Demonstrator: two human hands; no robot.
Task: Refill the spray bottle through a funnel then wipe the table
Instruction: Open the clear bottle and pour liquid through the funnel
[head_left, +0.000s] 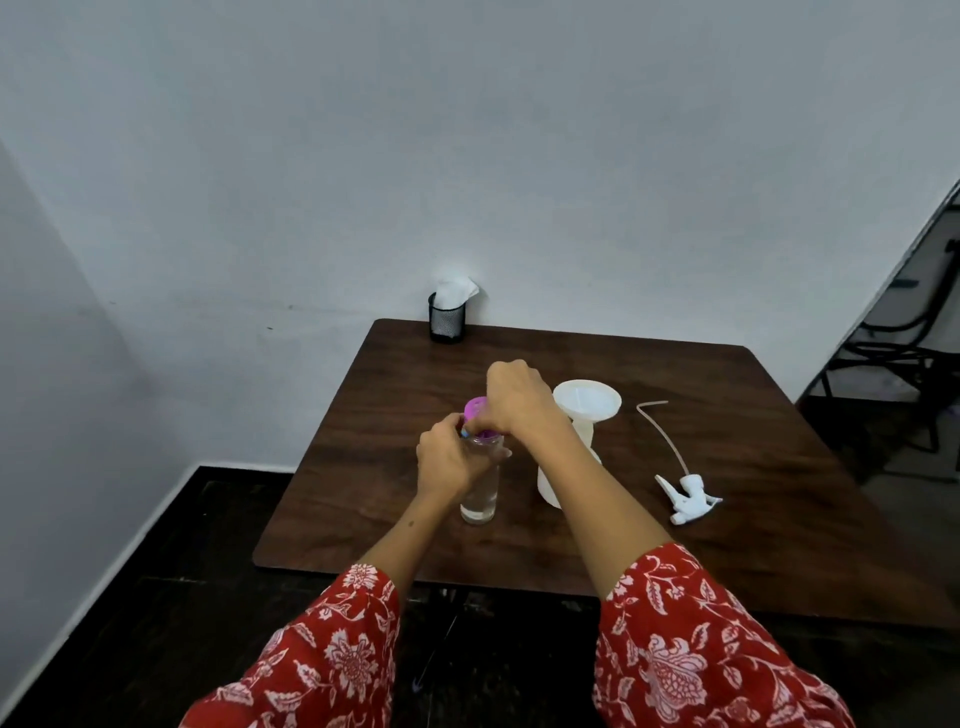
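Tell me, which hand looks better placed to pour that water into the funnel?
Probably the left hand: it already wraps the clear bottle. The right hand is busy at the purple cap, beside the funnel.

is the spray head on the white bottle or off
Off: the spray head lies on the table, and a funnel sits in the white bottle.

One camera worn on the head, looking forward and down, close above the two arms, brown table (727, 467) in the middle, white wall (467, 156) filling the top, dark floor (156, 623) low and left
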